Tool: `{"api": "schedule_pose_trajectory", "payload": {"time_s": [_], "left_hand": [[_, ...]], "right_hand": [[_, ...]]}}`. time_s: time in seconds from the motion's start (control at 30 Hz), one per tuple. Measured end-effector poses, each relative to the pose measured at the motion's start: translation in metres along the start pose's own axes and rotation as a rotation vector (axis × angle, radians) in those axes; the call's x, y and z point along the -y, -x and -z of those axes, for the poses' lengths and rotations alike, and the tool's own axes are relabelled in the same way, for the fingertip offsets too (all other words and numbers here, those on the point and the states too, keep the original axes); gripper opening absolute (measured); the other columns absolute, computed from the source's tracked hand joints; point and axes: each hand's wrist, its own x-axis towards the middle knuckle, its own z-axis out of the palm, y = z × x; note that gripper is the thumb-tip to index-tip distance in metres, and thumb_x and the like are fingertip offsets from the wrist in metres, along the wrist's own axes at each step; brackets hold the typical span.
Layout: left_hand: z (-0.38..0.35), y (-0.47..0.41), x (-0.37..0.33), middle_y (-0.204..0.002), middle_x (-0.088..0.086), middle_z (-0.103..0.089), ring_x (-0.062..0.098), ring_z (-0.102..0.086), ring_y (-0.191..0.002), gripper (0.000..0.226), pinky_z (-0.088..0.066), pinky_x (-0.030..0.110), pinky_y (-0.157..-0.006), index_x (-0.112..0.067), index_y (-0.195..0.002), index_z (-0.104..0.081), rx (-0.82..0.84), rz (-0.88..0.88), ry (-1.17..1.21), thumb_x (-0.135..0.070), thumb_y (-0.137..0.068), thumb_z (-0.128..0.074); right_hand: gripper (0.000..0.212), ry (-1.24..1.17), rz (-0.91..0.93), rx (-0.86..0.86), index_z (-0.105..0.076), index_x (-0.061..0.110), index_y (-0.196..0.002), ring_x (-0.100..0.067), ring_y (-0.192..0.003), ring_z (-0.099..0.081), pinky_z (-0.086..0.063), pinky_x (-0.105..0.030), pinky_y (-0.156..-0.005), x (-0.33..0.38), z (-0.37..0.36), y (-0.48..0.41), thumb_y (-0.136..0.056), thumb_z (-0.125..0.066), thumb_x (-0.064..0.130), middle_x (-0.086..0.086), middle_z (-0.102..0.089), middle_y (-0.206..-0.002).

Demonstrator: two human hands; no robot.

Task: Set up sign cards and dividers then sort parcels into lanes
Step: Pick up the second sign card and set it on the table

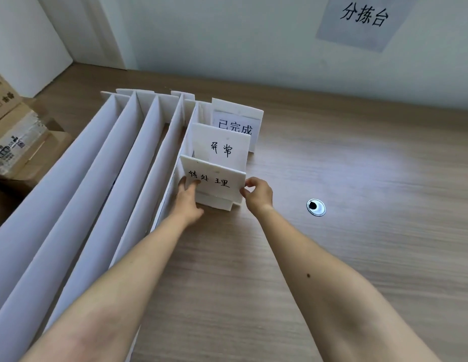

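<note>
At mid-frame on the counter (358, 165), your left hand (188, 202) and right hand (257, 195) hold the nearest sign card (217, 180), fingers clamped on its side edges, just right of the white dividers (102, 178).

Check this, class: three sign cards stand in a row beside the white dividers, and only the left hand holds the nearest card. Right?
No. The head view shows both hands holding the nearest card: left hand at its left edge, right hand at its right edge. It does stand in a row with the middle card and far card beside the white dividers.
</note>
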Motion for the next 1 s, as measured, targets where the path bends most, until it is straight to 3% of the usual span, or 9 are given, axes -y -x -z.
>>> {"api": "schedule_pose_trajectory", "payload": {"time_s": [0.13, 0.23, 0.33, 0.43, 0.57, 0.63, 0.77, 0.87, 1.0], "left_hand": [[0.012, 0.012, -0.010, -0.156, 0.012, -0.004, 0.028, -0.030, -0.138, 0.065, -0.027, 0.015, -0.100, -0.012, -0.139, -0.040, -0.018, -0.022, 0.043, 0.006, -0.081, -0.063], [0.022, 0.023, -0.016, -0.157, 0.014, -0.001, 0.027, -0.024, -0.141, 0.065, -0.031, 0.016, -0.096, -0.024, -0.140, -0.042, 0.013, -0.003, 0.047, 0.004, -0.084, -0.058], [0.032, 0.032, -0.022, -0.155, 0.013, -0.014, 0.028, -0.039, -0.131, 0.062, -0.037, 0.017, -0.084, -0.031, -0.136, -0.045, 0.040, -0.055, 0.101, 0.001, -0.085, -0.059], [0.041, 0.044, -0.032, -0.132, 0.012, -0.046, 0.023, -0.050, -0.112, 0.056, -0.044, 0.027, -0.084, -0.022, -0.130, -0.051, 0.044, -0.099, 0.299, 0.007, -0.084, -0.060], [0.052, 0.062, -0.053, -0.096, 0.005, -0.053, 0.019, -0.054, -0.092, 0.041, -0.051, 0.034, -0.076, -0.019, -0.103, -0.057, 0.142, -0.086, 0.614, 0.015, -0.080, -0.061], [0.053, 0.071, -0.066, -0.091, 0.006, -0.050, 0.019, -0.056, -0.078, 0.039, -0.056, 0.033, -0.074, -0.018, -0.098, -0.056, 0.203, -0.086, 0.653, 0.015, -0.080, -0.062], [0.040, 0.088, -0.094, -0.096, 0.012, -0.046, 0.022, -0.057, -0.075, 0.040, -0.058, 0.025, -0.060, -0.011, -0.107, -0.052, 0.240, -0.134, 0.666, 0.018, -0.081, -0.058], [0.025, 0.108, -0.119, -0.099, 0.013, -0.045, 0.023, -0.057, -0.077, 0.039, -0.059, 0.027, -0.062, -0.010, -0.109, -0.052, 0.265, -0.161, 0.676, 0.017, -0.082, -0.058], [-0.001, 0.140, -0.160, -0.093, 0.009, -0.048, 0.022, -0.057, -0.077, 0.038, -0.058, 0.028, -0.064, -0.012, -0.108, -0.051, 0.300, -0.188, 0.689, 0.014, -0.083, -0.059]], "right_hand": [[0.009, -0.001, 0.027, -0.044, -0.065, 0.007, -0.096, -0.020, -0.090, -0.055, -0.040, -0.027, -0.075, 0.009, 0.013, 0.006, -0.091, -0.057, 0.006, -0.004, -0.062, -0.097], [0.009, -0.020, 0.024, -0.074, -0.064, 0.003, -0.096, -0.019, -0.086, -0.052, -0.037, -0.025, -0.072, 0.014, 0.032, 0.015, -0.092, -0.056, 0.006, -0.003, -0.060, -0.092], [0.005, -0.081, 0.042, -0.088, -0.061, 0.007, -0.089, -0.022, -0.083, -0.054, -0.038, -0.025, -0.071, 0.023, 0.053, 0.028, -0.091, -0.056, 0.005, -0.004, -0.059, -0.090], [0.009, -0.125, 0.057, -0.106, -0.056, 0.012, -0.088, -0.025, -0.084, -0.056, -0.045, -0.031, -0.074, 0.032, 0.076, 0.041, -0.093, -0.052, 0.006, -0.006, -0.060, -0.090], [0.020, -0.239, 0.015, -0.129, -0.051, 0.018, -0.081, -0.026, -0.083, -0.054, -0.051, -0.044, -0.080, 0.034, 0.104, 0.061, -0.095, -0.043, 0.007, -0.002, -0.054, -0.081], [0.016, -0.277, 0.003, -0.155, -0.052, 0.016, -0.086, -0.026, -0.084, -0.055, -0.052, -0.047, -0.084, 0.030, 0.119, 0.075, -0.096, -0.043, 0.008, 0.000, -0.054, -0.080], [0.014, -0.365, -0.006, -0.279, -0.058, 0.015, -0.100, -0.026, -0.084, -0.059, -0.054, -0.037, -0.071, 0.016, 0.150, 0.105, -0.096, -0.047, 0.008, 0.002, -0.057, -0.080], [0.027, -0.422, -0.018, -0.331, -0.062, 0.013, -0.118, -0.027, -0.093, -0.065, -0.055, -0.048, -0.087, 0.001, 0.180, 0.126, -0.093, -0.053, 0.008, 0.000, -0.063, -0.084], [0.050, -0.447, -0.006, -0.373, -0.054, 0.020, -0.124, -0.029, -0.098, -0.065, -0.054, -0.047, -0.089, -0.021, 0.229, 0.164, -0.081, -0.058, -0.004, -0.003, -0.063, -0.088]]}}
